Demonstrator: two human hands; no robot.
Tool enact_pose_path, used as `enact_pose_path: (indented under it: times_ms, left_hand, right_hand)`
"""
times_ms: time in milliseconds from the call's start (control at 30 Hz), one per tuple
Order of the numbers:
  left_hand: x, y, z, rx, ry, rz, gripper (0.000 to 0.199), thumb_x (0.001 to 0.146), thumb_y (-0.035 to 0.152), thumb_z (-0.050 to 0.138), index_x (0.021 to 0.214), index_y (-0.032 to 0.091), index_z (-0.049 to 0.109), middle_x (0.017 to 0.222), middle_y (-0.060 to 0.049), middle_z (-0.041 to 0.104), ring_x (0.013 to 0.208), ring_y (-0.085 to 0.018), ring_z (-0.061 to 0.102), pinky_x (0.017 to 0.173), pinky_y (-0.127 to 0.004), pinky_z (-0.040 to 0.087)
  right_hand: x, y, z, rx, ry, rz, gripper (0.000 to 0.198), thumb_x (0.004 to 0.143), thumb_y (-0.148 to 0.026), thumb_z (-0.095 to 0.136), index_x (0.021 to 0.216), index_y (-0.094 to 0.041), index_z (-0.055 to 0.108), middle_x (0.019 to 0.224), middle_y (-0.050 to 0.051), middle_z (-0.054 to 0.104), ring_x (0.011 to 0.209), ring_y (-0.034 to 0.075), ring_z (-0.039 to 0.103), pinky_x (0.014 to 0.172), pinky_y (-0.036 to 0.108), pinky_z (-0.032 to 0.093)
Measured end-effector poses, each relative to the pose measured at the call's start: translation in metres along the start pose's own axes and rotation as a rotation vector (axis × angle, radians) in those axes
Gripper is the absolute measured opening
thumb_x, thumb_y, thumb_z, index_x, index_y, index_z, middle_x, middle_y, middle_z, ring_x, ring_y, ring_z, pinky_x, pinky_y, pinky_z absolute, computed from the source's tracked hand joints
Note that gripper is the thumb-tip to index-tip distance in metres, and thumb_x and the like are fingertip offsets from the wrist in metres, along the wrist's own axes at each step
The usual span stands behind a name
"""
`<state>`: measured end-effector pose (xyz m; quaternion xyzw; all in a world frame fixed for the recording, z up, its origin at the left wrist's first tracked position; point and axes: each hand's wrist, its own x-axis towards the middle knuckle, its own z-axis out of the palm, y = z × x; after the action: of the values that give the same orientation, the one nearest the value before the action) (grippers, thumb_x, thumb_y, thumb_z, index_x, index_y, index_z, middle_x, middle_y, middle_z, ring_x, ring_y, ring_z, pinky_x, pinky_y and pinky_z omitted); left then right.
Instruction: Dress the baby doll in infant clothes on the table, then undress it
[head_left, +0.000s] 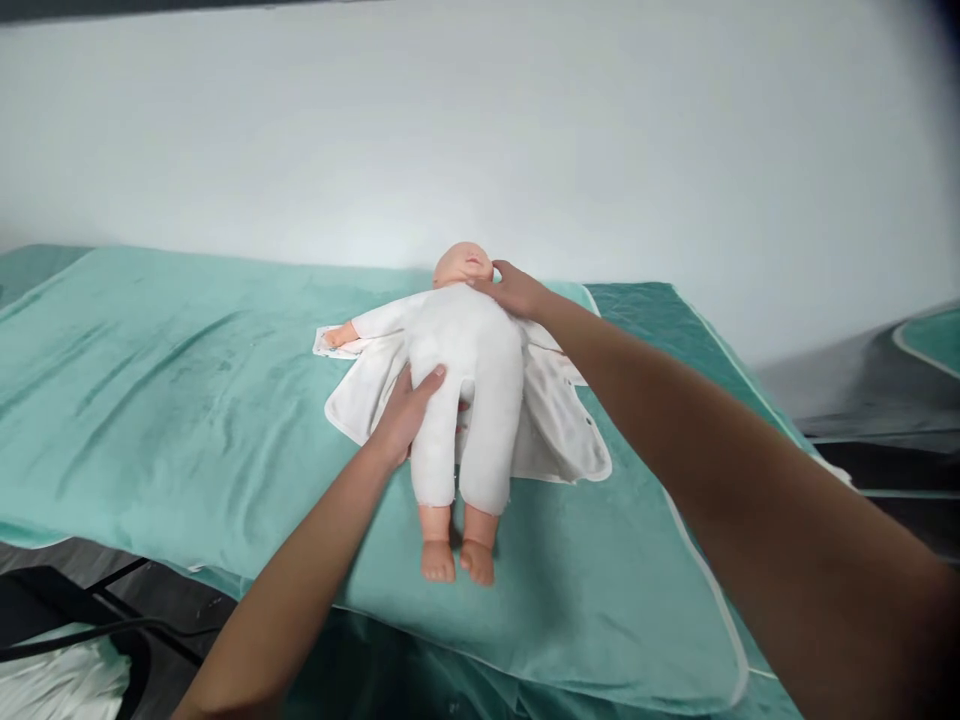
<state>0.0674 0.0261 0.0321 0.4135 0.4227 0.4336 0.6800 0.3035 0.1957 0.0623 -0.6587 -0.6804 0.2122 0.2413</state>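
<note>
A baby doll (474, 345) with a white cloth body and bare plastic feet lies face up, its feet toward me. Beneath it a white baby shirt (566, 435) is spread open, its sides showing left and right of the body. My left hand (411, 410) grips the doll's hip and thigh, thumb on top and fingers passing underneath; some fingertips show between the legs. Up at the neck and shoulder, my right hand (514, 288) is closed around the doll beside its head, with part of the fingers hidden behind it.
A green cloth (187, 400) covers the bed, with wrinkles at the left. Behind it rises a white wall (480, 130). At lower left are a black frame with a cable and some white fabric (64, 680). Dark shelving (900, 480) stands at the right.
</note>
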Motion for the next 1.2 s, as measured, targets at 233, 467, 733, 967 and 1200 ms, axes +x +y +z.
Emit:
enact_pose_path:
  times_ms: [233, 467, 733, 967, 1200]
  left_hand:
    - [0.016, -0.004, -0.005, 0.726, 0.416, 0.358, 0.044, 0.102, 0.055, 0.036, 0.080, 0.022, 0.055, 0.085, -0.010, 0.068, 0.088, -0.027, 0.066, 0.088, -0.043, 0.048]
    - [0.023, -0.009, -0.018, 0.792, 0.440, 0.439, 0.035, 0.099, 0.053, 0.044, 0.080, 0.027, 0.058, 0.079, -0.014, 0.064, 0.100, -0.036, 0.067, 0.084, -0.045, 0.050]
    - [0.056, -0.009, -0.047, 1.092, 0.387, 0.539, 0.013, 0.095, 0.022, 0.049, 0.096, 0.021, 0.061, 0.106, -0.014, 0.065, 0.114, -0.034, 0.058, 0.101, -0.047, 0.044]
    - [0.079, -0.005, -0.061, 1.373, 0.453, 0.497, 0.016, 0.094, 0.027, 0.056, 0.104, 0.017, 0.062, 0.117, -0.018, 0.061, 0.115, -0.037, 0.054, 0.096, -0.048, 0.044]
    - [0.087, 0.000, -0.076, 1.119, 0.494, 0.530, 0.014, 0.096, 0.025, 0.050, 0.085, 0.022, 0.057, 0.092, -0.010, 0.065, 0.089, -0.027, 0.059, 0.076, -0.035, 0.040]
  right_hand:
    - [-0.015, -0.063, 0.013, -0.250, 0.255, -0.303, 0.040, 0.099, -0.046, 0.045, 0.127, -0.021, 0.059, 0.130, 0.013, 0.064, 0.114, 0.031, 0.061, 0.099, 0.046, 0.048]
    - [-0.004, -0.130, 0.079, -0.652, -0.237, -0.569, 0.049, 0.090, -0.050, 0.060, 0.127, -0.017, 0.059, 0.142, 0.019, 0.055, 0.132, 0.039, 0.044, 0.103, 0.055, 0.043]
    - [0.000, -0.139, 0.080, -0.667, -0.337, -0.410, 0.049, 0.090, -0.048, 0.061, 0.127, -0.017, 0.058, 0.128, 0.018, 0.067, 0.109, 0.035, 0.064, 0.089, 0.047, 0.050]
    - [-0.018, -0.128, 0.055, -0.600, -0.272, -0.338, 0.046, 0.093, -0.049, 0.058, 0.128, -0.019, 0.055, 0.125, 0.018, 0.069, 0.108, 0.035, 0.067, 0.084, 0.042, 0.050]
    - [-0.036, -0.113, 0.041, -0.519, -0.261, -0.381, 0.043, 0.093, -0.053, 0.053, 0.123, -0.024, 0.060, 0.121, 0.013, 0.071, 0.103, 0.033, 0.067, 0.079, 0.041, 0.049]
